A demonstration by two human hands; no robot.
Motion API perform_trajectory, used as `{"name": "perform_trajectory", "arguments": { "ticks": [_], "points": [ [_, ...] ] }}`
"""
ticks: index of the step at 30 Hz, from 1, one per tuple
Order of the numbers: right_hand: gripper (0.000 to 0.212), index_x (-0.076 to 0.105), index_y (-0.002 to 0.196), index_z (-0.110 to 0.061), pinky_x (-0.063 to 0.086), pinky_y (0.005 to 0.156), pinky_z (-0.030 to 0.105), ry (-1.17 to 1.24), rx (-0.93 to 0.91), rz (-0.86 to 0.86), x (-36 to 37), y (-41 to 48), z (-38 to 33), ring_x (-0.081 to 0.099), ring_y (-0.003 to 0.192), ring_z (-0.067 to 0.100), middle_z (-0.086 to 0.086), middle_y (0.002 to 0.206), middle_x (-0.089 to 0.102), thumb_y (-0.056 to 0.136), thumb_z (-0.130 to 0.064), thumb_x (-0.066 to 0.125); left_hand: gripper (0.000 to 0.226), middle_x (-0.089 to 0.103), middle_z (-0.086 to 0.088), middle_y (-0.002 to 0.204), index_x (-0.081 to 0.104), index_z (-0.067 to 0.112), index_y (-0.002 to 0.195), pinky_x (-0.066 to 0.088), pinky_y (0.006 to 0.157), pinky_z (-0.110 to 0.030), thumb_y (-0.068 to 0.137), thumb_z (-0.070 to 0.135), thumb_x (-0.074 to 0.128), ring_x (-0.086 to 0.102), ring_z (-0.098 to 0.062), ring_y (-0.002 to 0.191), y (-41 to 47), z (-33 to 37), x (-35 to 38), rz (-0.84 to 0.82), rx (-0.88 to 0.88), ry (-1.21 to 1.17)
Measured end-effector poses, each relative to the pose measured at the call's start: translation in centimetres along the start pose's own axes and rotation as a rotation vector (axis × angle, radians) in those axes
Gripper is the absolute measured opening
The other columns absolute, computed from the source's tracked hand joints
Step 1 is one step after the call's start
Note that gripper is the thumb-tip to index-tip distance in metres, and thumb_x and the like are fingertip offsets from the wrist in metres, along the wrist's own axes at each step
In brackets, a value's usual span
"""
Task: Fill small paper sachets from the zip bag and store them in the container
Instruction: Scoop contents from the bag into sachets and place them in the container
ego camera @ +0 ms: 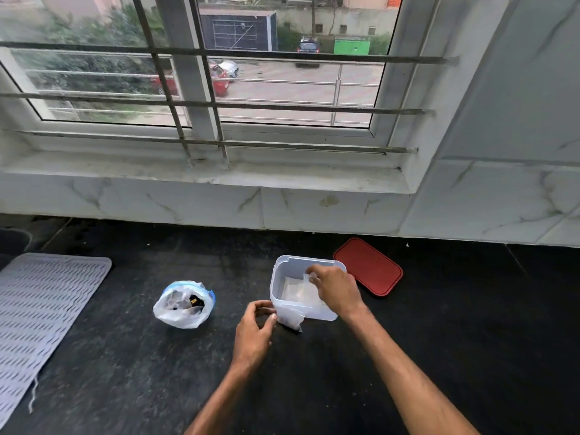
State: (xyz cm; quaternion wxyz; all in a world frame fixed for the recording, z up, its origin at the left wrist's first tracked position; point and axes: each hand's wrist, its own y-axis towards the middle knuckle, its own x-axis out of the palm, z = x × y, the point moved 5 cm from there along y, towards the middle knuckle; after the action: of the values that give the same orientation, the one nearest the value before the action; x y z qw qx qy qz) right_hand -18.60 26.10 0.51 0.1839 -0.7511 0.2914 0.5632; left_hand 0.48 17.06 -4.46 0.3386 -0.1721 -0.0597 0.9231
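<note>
The left hand (255, 329), nearest the camera, rests at the near left corner of the container (284, 296). Its fingers are curled together, pinching the edge of a filled paper sachet (290, 321) that lies against the container's near wall on the black counter (439, 309). Whether the fingers also touch the container wall cannot be told.

The right hand (337, 290) is over the open container, fingertips closed on a second sachet (309, 277), pale and partly see-through, held inside the rim. Further pale sachets (295, 291) lie flat on the container floor; their count cannot be told.

The container is translucent white, upright, lidless. The red lid (368, 266) lies flat on the counter just beyond and right of the container, apart from it.

The zip bag (183, 304) stands left of the container, well apart, mouth open, with dark contents showing. A ribbed grey mat (40, 309) lies far left of the container. A barred window (204, 73) stands beyond it.
</note>
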Motion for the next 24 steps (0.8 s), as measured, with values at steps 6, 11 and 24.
{"name": "perform_trajectory", "arguments": {
  "ticks": [6,11,24],
  "points": [
    [0.048,0.065,0.120,-0.032,0.045,0.069,0.027,-0.210,-0.149,-0.428,4.0,3.1,0.4,0.065,0.101,0.015,-0.007,0.114,0.068,0.087,-0.001,0.049,0.022,0.072,0.012,0.096,0.058,0.034,0.104,0.058,0.069,-0.031,0.090,0.018,0.066,0.070,-0.006,0.086,-0.6,0.7,-1.4,0.085,0.033,0.024],
    [0.029,0.056,0.068,-0.019,0.035,0.058,0.029,-0.132,-0.140,-0.454,4.7,3.0,1.0,0.055,0.081,0.024,-0.003,0.082,0.058,0.081,0.005,0.048,0.022,0.071,0.011,0.096,0.059,0.032,0.103,0.058,0.068,-0.030,0.089,0.017,0.067,0.069,-0.008,0.089,-1.5,1.8,-2.1,0.132,0.082,0.057],
    [0.037,0.070,0.113,-0.034,0.041,0.067,0.017,0.262,-0.432,-0.231,-8.6,-4.6,-5.2,0.055,0.077,0.002,-0.017,0.096,0.058,0.091,-0.011,0.052,0.084,0.053,0.017,0.136,0.041,0.036,0.139,0.048,0.101,-0.027,0.067,0.038,0.084,0.052,-0.008,0.124,-2.1,9.7,2.8,-0.090,0.512,0.193]
  ]
}}
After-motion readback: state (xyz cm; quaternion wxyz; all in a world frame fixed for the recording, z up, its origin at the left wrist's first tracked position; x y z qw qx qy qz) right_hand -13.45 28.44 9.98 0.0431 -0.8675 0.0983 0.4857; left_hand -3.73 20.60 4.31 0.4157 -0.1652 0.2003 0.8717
